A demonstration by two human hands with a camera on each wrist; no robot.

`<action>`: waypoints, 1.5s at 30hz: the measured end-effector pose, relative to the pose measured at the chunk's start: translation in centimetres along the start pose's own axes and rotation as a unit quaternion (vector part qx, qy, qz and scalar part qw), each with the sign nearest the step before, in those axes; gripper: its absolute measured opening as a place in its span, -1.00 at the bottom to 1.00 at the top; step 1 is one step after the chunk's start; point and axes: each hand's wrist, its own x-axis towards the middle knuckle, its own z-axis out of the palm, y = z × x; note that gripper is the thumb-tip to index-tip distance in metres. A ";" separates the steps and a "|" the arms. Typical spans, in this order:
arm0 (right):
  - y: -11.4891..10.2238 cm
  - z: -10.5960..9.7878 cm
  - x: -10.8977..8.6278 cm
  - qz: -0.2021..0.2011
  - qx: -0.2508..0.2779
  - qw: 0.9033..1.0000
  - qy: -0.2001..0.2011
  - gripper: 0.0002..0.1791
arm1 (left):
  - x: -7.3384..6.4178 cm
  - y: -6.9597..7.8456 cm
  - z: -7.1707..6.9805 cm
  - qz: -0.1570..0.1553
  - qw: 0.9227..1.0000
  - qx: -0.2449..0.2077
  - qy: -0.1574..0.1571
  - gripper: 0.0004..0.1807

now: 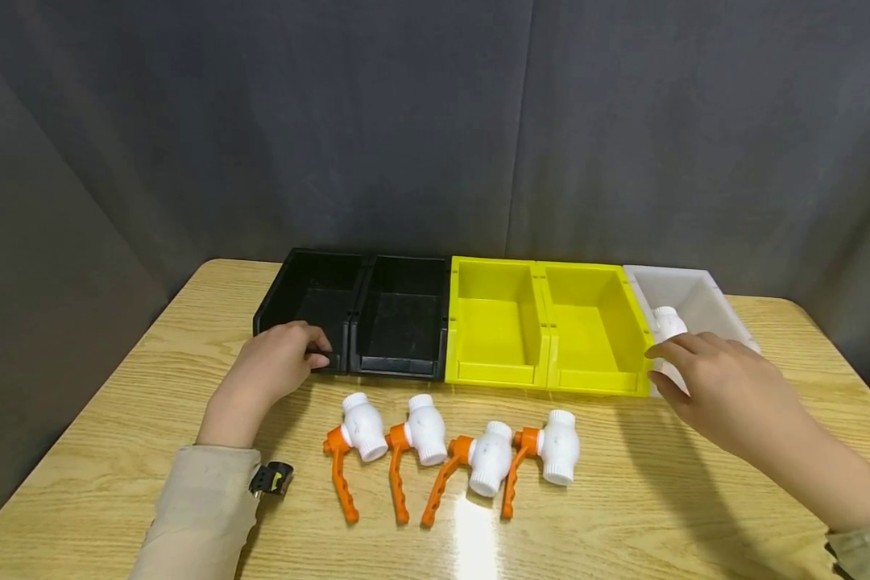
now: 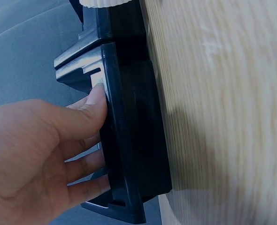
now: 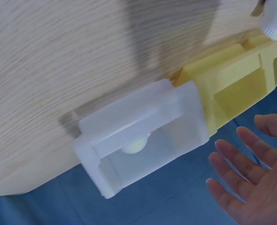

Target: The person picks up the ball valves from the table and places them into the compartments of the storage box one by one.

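Note:
My left hand is at the front of the leftmost black bin. In the left wrist view the thumb touches the bin's front rim, and the loosely bent fingers reach over its opening; nothing is seen held. My right hand hovers by the white bin, its fingers spread and holding nothing in the right wrist view. Inside that bin lies a white ball valve, partly hidden by the hand in the head view. Several white ball valves with orange lever handles lie in a row on the table.
A second black bin and two yellow bins stand side by side between the outer bins. All rest on a wood-grain table, with a grey curtain behind. A small black device sits at the left sleeve.

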 end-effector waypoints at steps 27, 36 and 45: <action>-6.2 1.1 0.8 -0.069 0.030 0.997 -0.007 -0.68 | -0.2 0.1 -0.1 0.002 1.000 -0.001 0.003 -0.85; -7.5 1.2 0.8 -0.088 0.050 0.995 -0.010 -0.65 | -0.1 0.2 -0.1 -0.001 1.000 -0.001 0.005 -0.86; -8.7 1.8 1.0 -0.104 0.059 0.993 -0.016 -0.67 | -0.1 0.2 0.0 -0.003 1.000 -0.001 0.004 -0.86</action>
